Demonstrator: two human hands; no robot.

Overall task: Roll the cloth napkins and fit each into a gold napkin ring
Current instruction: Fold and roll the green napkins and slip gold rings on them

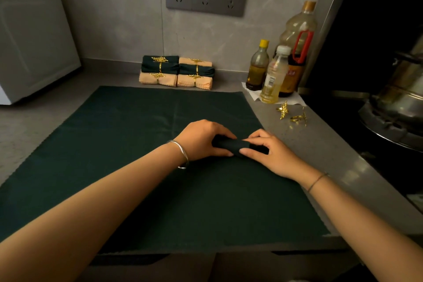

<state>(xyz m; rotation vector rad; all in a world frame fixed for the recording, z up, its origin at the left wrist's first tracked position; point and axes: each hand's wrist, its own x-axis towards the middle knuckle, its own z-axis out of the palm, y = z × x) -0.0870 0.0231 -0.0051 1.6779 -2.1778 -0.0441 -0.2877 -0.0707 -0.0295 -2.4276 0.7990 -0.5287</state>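
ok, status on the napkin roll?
Left hand and right hand both pinch the rolled dark napkin, on the spread green cloth. No ring on it yet. Loose gold rings lie right, by the bottles. Nothing between.

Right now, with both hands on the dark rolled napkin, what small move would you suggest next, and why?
I would probably keep the left hand in its grip on the rolled napkin and send the right hand to the nearer gold ring on the counter. The roll looks finished and bears no ring; a second gold ring lies beside it.
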